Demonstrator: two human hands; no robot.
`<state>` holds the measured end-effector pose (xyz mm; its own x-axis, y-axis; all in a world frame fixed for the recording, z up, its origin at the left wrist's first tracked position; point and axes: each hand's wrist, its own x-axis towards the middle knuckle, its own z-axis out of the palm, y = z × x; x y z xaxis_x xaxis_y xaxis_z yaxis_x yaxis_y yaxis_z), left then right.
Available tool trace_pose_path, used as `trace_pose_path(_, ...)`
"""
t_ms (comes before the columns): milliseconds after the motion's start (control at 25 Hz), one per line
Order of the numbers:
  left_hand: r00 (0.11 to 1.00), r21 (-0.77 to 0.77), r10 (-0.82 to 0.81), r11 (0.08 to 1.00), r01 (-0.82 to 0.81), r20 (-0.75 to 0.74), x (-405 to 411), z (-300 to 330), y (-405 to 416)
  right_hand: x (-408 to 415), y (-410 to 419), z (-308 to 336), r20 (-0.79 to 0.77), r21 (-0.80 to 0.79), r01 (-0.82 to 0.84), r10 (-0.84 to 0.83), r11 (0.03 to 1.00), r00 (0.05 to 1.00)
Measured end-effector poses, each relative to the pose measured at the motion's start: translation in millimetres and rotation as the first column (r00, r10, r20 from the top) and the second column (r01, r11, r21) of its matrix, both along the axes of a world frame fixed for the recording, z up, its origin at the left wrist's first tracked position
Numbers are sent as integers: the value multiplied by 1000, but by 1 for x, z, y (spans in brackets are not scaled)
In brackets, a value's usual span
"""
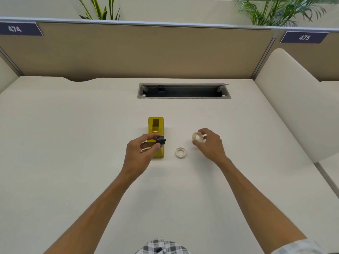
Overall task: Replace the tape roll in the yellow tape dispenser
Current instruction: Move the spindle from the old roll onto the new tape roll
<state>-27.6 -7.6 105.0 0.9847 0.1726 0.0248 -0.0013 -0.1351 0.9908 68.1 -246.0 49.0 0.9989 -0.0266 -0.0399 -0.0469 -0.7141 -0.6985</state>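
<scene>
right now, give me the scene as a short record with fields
left hand: pinches black spool hub over the dispenser
right hand: holds white tape roll off the desk
yellow tape dispenser: on the desk, roll bay empty
second white roll: flat on desk, between the hands
</scene>
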Motion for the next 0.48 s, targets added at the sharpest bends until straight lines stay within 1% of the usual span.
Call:
trace_pose_path(120, 1000, 0, 4, 1000, -4, -3, 0, 0, -1, -9, 7, 12, 31, 212, 5, -12, 977, 999)
trace_pose_path(200, 1000, -1, 5, 1000, -5, -2, 1, 1, -2, -17, 12, 25, -1, 344, -1, 2, 939, 1000)
trace_pose_path(280, 1000, -9, 6, 1000, -6, 0, 1, 2, -4, -26, 18, 38, -28, 477, -38, 58, 878, 998)
trace_pose_path(360, 1000, -14, 8, 1000, -8, 3, 1, 4, -6, -36, 24, 51, -21, 592, -84, 120, 802, 993)
trace_pose_path(480, 1000, 0, 3, 1000, -3, 8, 1, 6, -6, -46, 31, 65, 2, 677, -138, 185, 723, 983)
